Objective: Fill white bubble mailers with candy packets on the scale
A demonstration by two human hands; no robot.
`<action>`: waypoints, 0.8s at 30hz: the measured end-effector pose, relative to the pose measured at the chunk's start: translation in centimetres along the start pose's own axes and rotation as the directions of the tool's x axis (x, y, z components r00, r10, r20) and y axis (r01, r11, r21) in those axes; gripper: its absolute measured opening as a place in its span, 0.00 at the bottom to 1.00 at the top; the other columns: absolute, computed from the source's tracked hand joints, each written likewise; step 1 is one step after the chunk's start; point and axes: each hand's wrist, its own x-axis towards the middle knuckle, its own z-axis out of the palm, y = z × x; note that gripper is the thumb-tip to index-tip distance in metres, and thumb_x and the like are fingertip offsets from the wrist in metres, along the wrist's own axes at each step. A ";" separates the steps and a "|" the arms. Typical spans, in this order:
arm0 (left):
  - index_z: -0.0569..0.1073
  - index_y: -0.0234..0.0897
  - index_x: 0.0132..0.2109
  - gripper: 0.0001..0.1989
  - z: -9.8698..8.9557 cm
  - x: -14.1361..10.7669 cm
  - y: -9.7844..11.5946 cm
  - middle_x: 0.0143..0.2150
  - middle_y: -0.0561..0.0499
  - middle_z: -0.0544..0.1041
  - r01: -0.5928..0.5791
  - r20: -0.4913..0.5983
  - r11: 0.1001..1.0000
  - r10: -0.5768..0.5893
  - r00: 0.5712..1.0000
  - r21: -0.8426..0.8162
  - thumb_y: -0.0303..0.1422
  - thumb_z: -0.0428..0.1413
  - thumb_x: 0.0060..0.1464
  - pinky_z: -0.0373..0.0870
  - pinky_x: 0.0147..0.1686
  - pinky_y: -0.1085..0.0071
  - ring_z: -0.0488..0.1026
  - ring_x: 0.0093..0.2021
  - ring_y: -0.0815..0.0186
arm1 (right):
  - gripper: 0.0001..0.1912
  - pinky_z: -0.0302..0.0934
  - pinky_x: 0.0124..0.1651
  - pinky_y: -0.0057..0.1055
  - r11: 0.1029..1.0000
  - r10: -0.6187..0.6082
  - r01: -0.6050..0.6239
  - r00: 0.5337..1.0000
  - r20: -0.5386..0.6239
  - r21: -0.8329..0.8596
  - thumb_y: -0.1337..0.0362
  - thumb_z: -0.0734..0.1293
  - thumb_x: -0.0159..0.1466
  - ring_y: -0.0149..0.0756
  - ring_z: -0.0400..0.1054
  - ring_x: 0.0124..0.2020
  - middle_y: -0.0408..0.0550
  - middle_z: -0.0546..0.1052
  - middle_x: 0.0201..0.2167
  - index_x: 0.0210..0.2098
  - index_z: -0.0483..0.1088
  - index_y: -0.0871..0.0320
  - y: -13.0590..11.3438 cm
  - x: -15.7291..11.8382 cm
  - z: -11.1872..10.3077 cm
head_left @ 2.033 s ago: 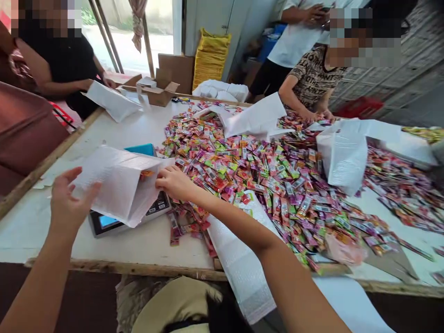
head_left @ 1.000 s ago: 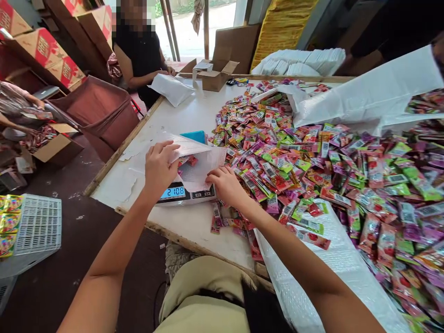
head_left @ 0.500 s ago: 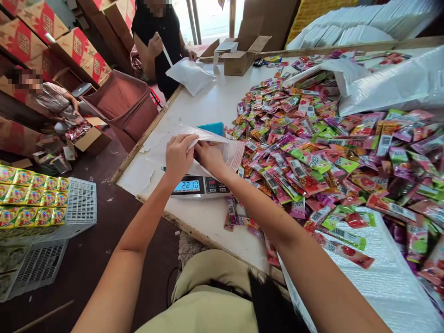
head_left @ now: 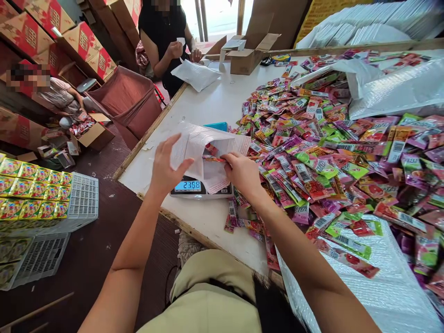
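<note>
In the middle of the frame, a white padded bag lies on top of a scale, its mouth gaping. The left hand is just beside the bag, fingers and thumb spread wide, with nothing held. At the mouth, the right hand has its fingers closed together, pinching a small orange packet at the tips. A big heap of colourful packets fills the right side of the frame.
</note>
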 end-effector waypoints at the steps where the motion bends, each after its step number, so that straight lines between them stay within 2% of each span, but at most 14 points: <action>1: 0.66 0.41 0.65 0.31 -0.6 -0.5 -0.3 0.62 0.41 0.73 0.041 -0.044 0.999 -0.041 0.998 -0.001 0.51 0.58 0.61 0.67 0.64 0.55 0.70 0.63 0.55 | 0.20 0.58 0.35 0.32 1.000 0.008 -0.008 1.000 -0.014 0.008 0.67 0.58 0.69 0.42 0.75 0.43 0.51 0.80 0.52 0.54 0.78 0.53 0.4 -0.6 -0.2; 4: 0.67 0.41 0.64 0.28 -1.8 -2.5 -1.5 0.62 0.42 0.73 0.172 -0.134 0.985 -0.174 0.976 -0.026 0.48 0.58 0.62 0.68 0.64 0.55 0.72 0.62 0.56 | 0.20 0.58 0.34 0.32 0.999 0.017 -0.014 0.997 -0.072 0.033 0.67 0.59 0.68 0.41 0.75 0.44 0.51 0.80 0.52 0.53 0.78 0.53 1.5 -1.5 -0.6; 9: 0.69 0.41 0.62 0.26 -2.3 -5.8 -3.3 0.59 0.42 0.76 0.328 -0.199 0.943 -0.334 0.921 -0.065 0.44 0.60 0.61 0.70 0.63 0.55 0.75 0.59 0.57 | 0.20 0.58 0.34 0.32 0.999 0.032 -0.032 0.995 -0.097 0.003 0.67 0.59 0.68 0.40 0.74 0.42 0.51 0.80 0.51 0.52 0.78 0.53 2.3 -1.6 -0.8; 15: 0.70 0.40 0.60 0.24 -2.7 -9.2 -3.4 0.58 0.41 0.77 0.465 -0.218 0.879 -0.477 0.851 -0.106 0.42 0.60 0.59 0.72 0.60 0.54 0.77 0.56 0.56 | 0.20 0.58 0.33 0.33 0.999 0.034 -0.036 0.995 -0.095 -0.020 0.66 0.59 0.67 0.41 0.74 0.41 0.51 0.80 0.51 0.52 0.78 0.52 2.6 -1.9 -1.0; 18: 0.71 0.39 0.59 0.24 -2.2 -10.4 -3.3 0.57 0.40 0.77 0.520 -0.196 0.844 -0.537 0.821 -0.133 0.42 0.60 0.59 0.74 0.57 0.55 0.78 0.54 0.55 | 0.20 0.59 0.36 0.33 0.998 0.066 -0.066 0.997 -0.039 0.002 0.68 0.58 0.68 0.43 0.74 0.40 0.55 0.80 0.49 0.52 0.78 0.56 1.1 -0.5 -0.4; 19: 0.71 0.39 0.59 0.24 -2.0 -10.7 -3.3 0.57 0.39 0.78 0.533 -0.183 0.835 -0.550 0.815 -0.137 0.42 0.60 0.59 0.74 0.56 0.55 0.79 0.54 0.55 | 0.20 0.60 0.38 0.33 0.997 0.046 -0.045 0.999 -0.014 0.059 0.69 0.58 0.68 0.43 0.74 0.41 0.56 0.80 0.49 0.52 0.78 0.58 0.3 0.4 0.1; 21: 0.71 0.40 0.59 0.23 -1.4 -11.0 -3.0 0.57 0.40 0.78 0.541 -0.159 0.830 -0.557 0.815 -0.134 0.42 0.60 0.59 0.75 0.54 0.56 0.79 0.52 0.55 | 0.21 0.62 0.43 0.31 0.966 -0.088 0.074 0.995 0.046 0.249 0.73 0.59 0.66 0.42 0.74 0.44 0.57 0.80 0.49 0.54 0.76 0.62 -1.6 2.5 1.3; 24: 0.72 0.41 0.58 0.22 -1.1 -11.2 -2.8 0.57 0.41 0.77 0.525 -0.136 0.843 -0.537 0.833 -0.114 0.43 0.60 0.60 0.75 0.53 0.57 0.79 0.52 0.55 | 0.22 0.63 0.47 0.23 0.840 -0.331 0.243 0.938 0.103 0.486 0.78 0.61 0.62 0.33 0.72 0.46 0.50 0.81 0.47 0.54 0.74 0.65 -4.0 5.2 2.9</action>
